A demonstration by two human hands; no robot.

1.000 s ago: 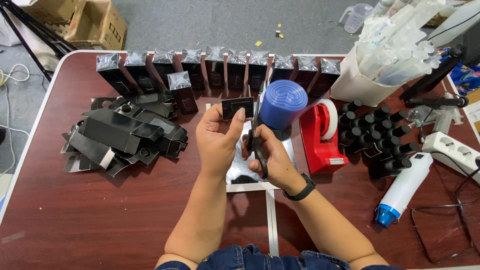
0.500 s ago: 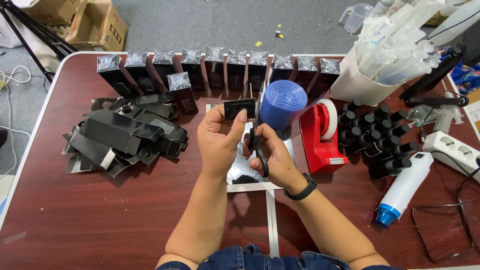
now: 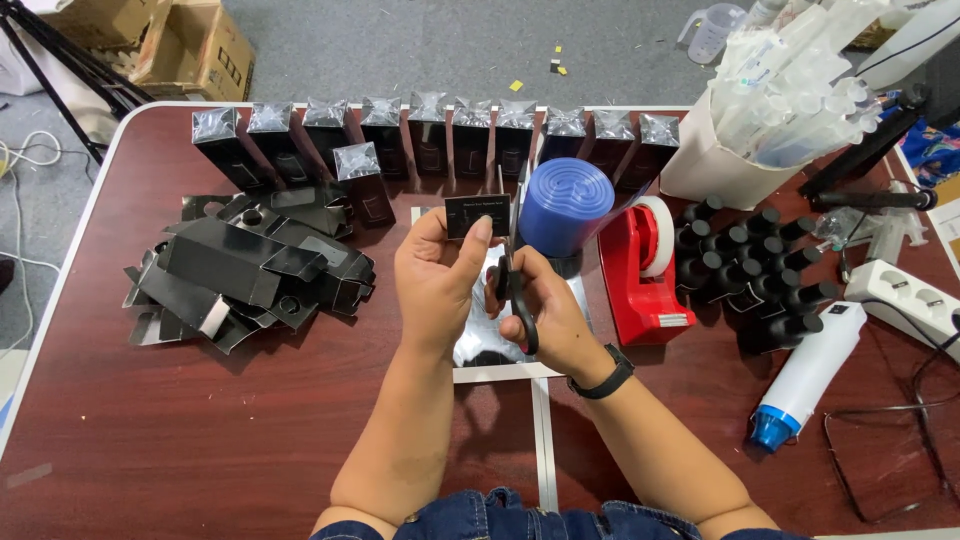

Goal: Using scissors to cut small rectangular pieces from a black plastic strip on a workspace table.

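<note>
**Scissors at the edge of a small black box, hands barely moved**

Compared with the frames a second and half a second earlier, almost nothing has shifted: both hands sit in the same spot over the middle of the dark red-brown table [image 3: 250, 440], and the box is held at the same height. That steadiness suggests a fine, careful piece of work at the box's right end rather than a reach or a put-down.

The left hand [image 3: 435, 285] is closed around a small black rectangular cardboard box [image 3: 477, 215], thumb on its near face and fingers behind, holding it up with the long side lying left to right. The box is matt black with a faint pale label on its front; its right end meets the scissor blades.

The right hand [image 3: 545, 320], with a black band on the wrist, grips a pair of black-handled scissors [image 3: 515, 290], fingers through the loops, blades pointing away toward the far side and rising just right of the box. Whether the blades are parted I cannot tell.

Beyond the hands stands a blue roll of plastic film [image 3: 567, 205]; to its right a red tape dispenser [image 3: 645, 275]. A row of wrapped black boxes [image 3: 440, 135] lines the far edge, and a heap of flat black cartons [image 3: 245, 270] lies to the left.
</note>
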